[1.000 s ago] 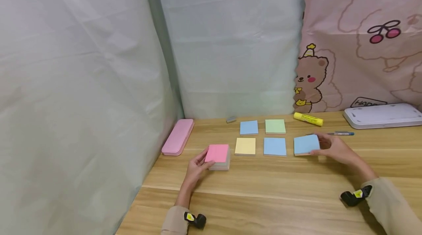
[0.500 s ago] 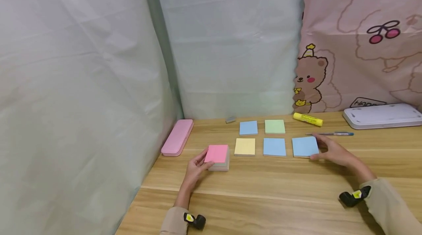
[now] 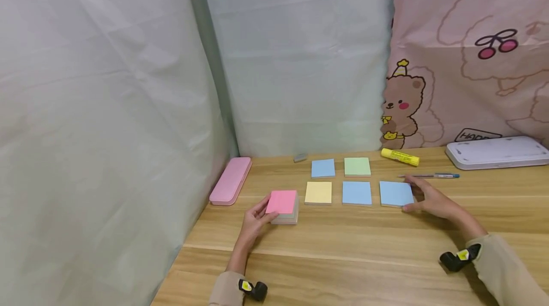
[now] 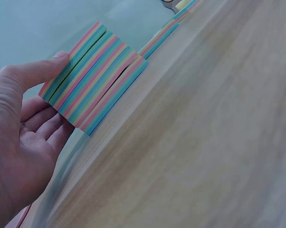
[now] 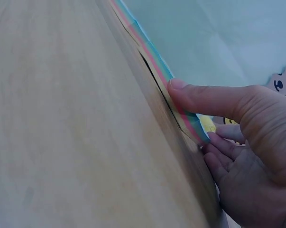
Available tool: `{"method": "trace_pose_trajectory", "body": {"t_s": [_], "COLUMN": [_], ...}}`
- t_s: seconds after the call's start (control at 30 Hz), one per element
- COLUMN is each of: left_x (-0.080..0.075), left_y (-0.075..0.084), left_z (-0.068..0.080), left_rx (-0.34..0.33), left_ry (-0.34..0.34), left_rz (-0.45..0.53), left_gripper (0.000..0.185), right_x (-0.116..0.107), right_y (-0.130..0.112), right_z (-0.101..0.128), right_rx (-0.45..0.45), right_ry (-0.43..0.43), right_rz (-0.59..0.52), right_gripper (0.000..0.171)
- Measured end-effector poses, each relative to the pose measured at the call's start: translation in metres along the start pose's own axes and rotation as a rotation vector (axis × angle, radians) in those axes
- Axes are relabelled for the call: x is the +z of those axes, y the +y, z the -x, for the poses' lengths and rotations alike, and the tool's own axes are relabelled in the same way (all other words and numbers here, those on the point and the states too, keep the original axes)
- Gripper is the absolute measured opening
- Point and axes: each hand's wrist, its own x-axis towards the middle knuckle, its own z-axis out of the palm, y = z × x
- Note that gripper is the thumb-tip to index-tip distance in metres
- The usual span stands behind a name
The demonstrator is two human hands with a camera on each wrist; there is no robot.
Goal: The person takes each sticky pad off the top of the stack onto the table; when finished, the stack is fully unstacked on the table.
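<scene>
A thick stack of sticky note pads (image 3: 281,202), pink on top, stands at the left of the table. My left hand (image 3: 254,220) grips its left side, the thumb along the near edge and the fingers behind. Striped pink, yellow, green and blue layers show on the stack (image 4: 93,78) in the left wrist view. At the right end of the front row, a blue-topped sticky note pad (image 3: 395,193) lies on the table. My right hand (image 3: 435,199) pinches that pad by its right side; the thumb presses the striped near edge in the right wrist view.
Between the hands lie a yellow pad (image 3: 318,193) and a blue pad (image 3: 357,193). Behind them are a smaller blue pad (image 3: 323,168), a green pad (image 3: 357,166), a grey eraser-like piece (image 3: 300,157), a yellow glue stick (image 3: 400,157), a pen (image 3: 433,176), a pink case (image 3: 231,180) and a white case (image 3: 497,152).
The right hand has lowered the blue pad from slightly tilted to flat on the table, a little nearer and to the left. The left hand and its stack have stayed in place.
</scene>
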Motion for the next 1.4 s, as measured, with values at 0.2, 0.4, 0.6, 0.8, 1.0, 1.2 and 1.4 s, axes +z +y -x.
{"method": "trace_pose_trajectory", "body": {"t_s": [0.2, 0.4, 0.6, 0.8, 1.0, 1.2, 1.4], "left_x": [0.0, 0.0, 0.0, 0.0, 0.0, -0.001, -0.001], "left_y": [0.0, -0.001, 0.0, 0.002, 0.0, -0.002, -0.001], "left_z": [0.0, 0.0, 0.0, -0.001, 0.0, -0.003, -0.002], "left_rx": [0.008, 0.009, -0.007, -0.01, -0.013, -0.021, -0.024], "left_ry": [-0.005, 0.001, 0.003, 0.009, 0.006, 0.007, 0.005], "left_rz": [-0.012, -0.013, -0.009, -0.007, -0.015, -0.025, -0.036], "left_gripper": [0.067, 0.066, 0.064, 0.064, 0.065, 0.067, 0.067], "right_x": [0.0, 0.0, -0.001, 0.0, 0.007, 0.029, 0.052], "right_y": [0.001, 0.003, 0.004, -0.008, -0.037, -0.056, -0.069], "right_z": [-0.001, -0.001, -0.002, -0.001, -0.004, -0.012, -0.028], "right_rx": [0.006, 0.008, 0.009, 0.027, -0.041, -0.13, -0.158], "right_ry": [-0.004, -0.004, -0.007, 0.051, 0.148, 0.176, 0.155], "right_rz": [-0.011, -0.014, -0.025, -0.005, 0.026, 0.0, -0.014], "right_gripper": [0.099, 0.098, 0.098, 0.093, 0.086, 0.079, 0.078]}}
